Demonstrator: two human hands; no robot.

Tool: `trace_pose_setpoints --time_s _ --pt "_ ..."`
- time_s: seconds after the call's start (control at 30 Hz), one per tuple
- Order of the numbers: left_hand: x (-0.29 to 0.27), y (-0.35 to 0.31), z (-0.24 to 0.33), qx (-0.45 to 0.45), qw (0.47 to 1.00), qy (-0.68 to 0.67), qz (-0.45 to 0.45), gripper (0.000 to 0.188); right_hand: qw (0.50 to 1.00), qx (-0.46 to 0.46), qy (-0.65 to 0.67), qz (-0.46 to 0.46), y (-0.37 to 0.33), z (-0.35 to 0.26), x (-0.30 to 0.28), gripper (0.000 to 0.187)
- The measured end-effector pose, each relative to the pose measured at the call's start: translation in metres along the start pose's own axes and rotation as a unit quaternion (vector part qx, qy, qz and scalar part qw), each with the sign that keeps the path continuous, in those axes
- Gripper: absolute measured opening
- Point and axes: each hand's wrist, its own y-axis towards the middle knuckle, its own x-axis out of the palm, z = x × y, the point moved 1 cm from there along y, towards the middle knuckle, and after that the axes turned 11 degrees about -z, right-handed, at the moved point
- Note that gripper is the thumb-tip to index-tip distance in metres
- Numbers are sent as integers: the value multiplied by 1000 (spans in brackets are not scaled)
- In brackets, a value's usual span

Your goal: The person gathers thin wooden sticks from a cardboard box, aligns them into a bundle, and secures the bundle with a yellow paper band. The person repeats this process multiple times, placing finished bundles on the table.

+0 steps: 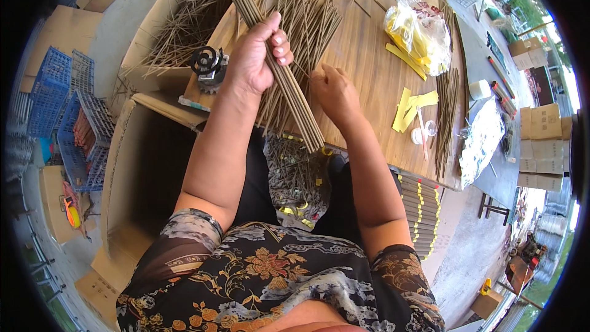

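My left hand [257, 55] is closed around a bundle of thin brown sticks [298, 107], held slanting over the table's near edge. The bundle's lower ends point toward my lap. Just to its right, my right hand [337, 93] has its fingers curled together. Whatever those fingers may pinch is hidden or too thin to make out. Beneath and beyond the bundle, a loose pile of the same sticks [316, 15] lies spread on the wooden table [362, 49]. Yellow paper strips [402, 110] lie farther right, near a small white-lidded jar [419, 136].
A clear plastic bag with yellow contents [418, 31] sits at the table's right. Left of the table stand a cardboard box of sticks [144, 43] and an open box [120, 166]. A metal device with black rings [211, 71] rests at the table's left edge. Yellow-banded stick bundles [421, 215] stand below right.
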Motion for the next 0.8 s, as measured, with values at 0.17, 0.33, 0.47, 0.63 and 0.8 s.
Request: trace_pose_setpoints --time_s 0.17,0.33,0.47,0.63,0.8 --pt "9 2 -11 -10 999 25 26 27 998 -53 37 25 -14 3 -6 20" --pt "13 4 -21 -37 999 3 13 26 980 -145 118 -72 -24 -1 11 13" --pt "12 7 -21 -67 996 -49 -26 24 981 -96 136 -103 -32 -1 -9 32" --pt "43 5 -31 -14 998 49 -21 22 877 -3 478 -53 -41 4 -41 29" --pt "102 -6 -40 188 948 236 -98 15 824 -53 563 35 -56 9 -66 27"
